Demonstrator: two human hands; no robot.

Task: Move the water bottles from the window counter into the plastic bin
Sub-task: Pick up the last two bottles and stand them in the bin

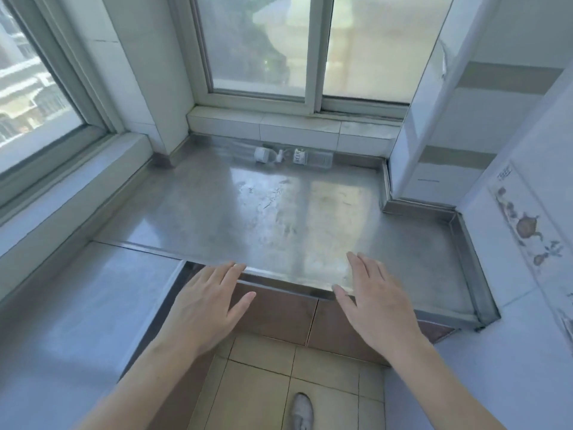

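2 bottles [280, 156] on steel counter [248, 218]

Dark characters, seemingly Chinese, on right bottle's white label [299, 156], too blurred to read

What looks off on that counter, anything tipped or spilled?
Two clear water bottles lie on their sides at the back of the steel counter under the window: left bottle, right bottle, caps facing each other. No spill visible. Both hands, left hand and right hand, are open and empty.

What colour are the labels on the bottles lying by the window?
White, with dark print on the right bottle's label; head view.
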